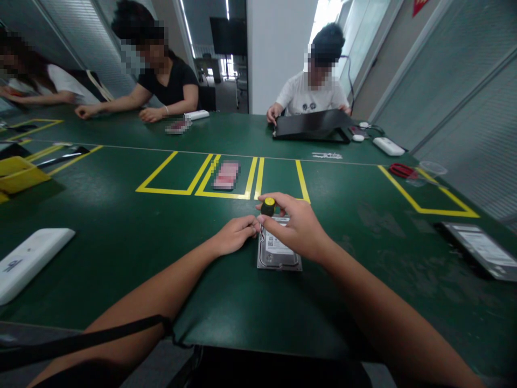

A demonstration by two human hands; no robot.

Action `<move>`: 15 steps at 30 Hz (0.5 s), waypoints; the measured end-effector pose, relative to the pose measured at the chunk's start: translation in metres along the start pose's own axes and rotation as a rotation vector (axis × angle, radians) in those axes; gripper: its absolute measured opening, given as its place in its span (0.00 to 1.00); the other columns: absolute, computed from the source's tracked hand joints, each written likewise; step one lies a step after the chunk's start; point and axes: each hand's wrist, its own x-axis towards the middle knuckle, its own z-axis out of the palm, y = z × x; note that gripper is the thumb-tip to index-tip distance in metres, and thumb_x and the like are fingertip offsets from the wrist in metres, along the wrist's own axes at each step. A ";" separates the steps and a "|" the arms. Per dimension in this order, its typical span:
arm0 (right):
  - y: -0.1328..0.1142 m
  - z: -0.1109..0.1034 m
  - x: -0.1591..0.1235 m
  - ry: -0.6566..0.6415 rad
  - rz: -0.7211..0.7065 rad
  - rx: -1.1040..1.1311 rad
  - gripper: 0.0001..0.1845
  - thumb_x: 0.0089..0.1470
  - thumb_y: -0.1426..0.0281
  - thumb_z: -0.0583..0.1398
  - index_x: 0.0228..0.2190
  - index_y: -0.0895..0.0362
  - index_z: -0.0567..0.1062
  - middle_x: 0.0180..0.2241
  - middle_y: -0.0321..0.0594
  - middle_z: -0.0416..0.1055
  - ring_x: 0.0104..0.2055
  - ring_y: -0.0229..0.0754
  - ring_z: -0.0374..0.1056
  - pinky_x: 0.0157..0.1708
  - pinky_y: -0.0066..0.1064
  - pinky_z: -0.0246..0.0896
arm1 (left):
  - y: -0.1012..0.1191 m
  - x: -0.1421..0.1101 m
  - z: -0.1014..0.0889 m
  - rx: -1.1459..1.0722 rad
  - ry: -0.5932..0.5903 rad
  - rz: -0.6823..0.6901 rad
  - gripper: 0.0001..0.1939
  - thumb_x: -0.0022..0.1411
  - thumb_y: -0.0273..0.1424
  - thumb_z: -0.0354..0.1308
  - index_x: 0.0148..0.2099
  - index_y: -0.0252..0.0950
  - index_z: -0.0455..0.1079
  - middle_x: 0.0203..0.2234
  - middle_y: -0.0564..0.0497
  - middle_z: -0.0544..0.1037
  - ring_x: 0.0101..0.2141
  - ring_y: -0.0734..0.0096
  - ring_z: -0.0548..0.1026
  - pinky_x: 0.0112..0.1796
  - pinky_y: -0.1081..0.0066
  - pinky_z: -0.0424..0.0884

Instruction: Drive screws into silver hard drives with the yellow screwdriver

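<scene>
A silver hard drive (278, 256) with a white label lies flat on the green table (121, 231) in front of me. My right hand (297, 226) is above its far end, fingers closed round a small screwdriver (268, 206) with a black handle and yellow cap, held upright. My left hand (234, 235) rests on the table at the drive's left far corner, fingers curled together beside the screwdriver's tip; what they pinch, if anything, is too small to see.
A white flat device (28, 261) lies at left, another hard drive (480, 248) at right, a yellow bin (18, 175) far left. Yellow tape boxes mark the table. Three other people sit at the far side; one has a black tray (313, 126). Red scissors (402, 171) lie far right.
</scene>
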 end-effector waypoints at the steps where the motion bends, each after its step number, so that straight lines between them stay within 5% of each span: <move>1: 0.000 0.000 0.000 -0.011 0.011 0.006 0.19 0.58 0.64 0.60 0.49 0.59 0.74 0.42 0.43 0.75 0.43 0.43 0.69 0.41 0.34 0.62 | 0.000 0.000 0.000 -0.005 0.000 0.002 0.10 0.65 0.32 0.48 0.34 0.35 0.67 0.29 0.54 0.74 0.34 0.68 0.71 0.39 0.69 0.65; 7: -0.005 -0.006 0.002 -0.005 0.017 0.083 0.13 0.58 0.64 0.61 0.42 0.58 0.75 0.39 0.40 0.75 0.40 0.40 0.70 0.40 0.32 0.63 | 0.000 0.001 0.000 -0.006 0.001 0.005 0.09 0.63 0.32 0.47 0.34 0.36 0.67 0.29 0.53 0.74 0.35 0.68 0.71 0.41 0.68 0.65; 15: -0.033 -0.051 -0.006 0.169 -0.045 0.196 0.14 0.59 0.64 0.63 0.45 0.57 0.76 0.43 0.40 0.76 0.44 0.42 0.72 0.43 0.34 0.69 | 0.007 0.000 0.000 -0.008 0.001 -0.012 0.08 0.62 0.31 0.47 0.36 0.35 0.67 0.29 0.52 0.74 0.33 0.68 0.71 0.38 0.68 0.66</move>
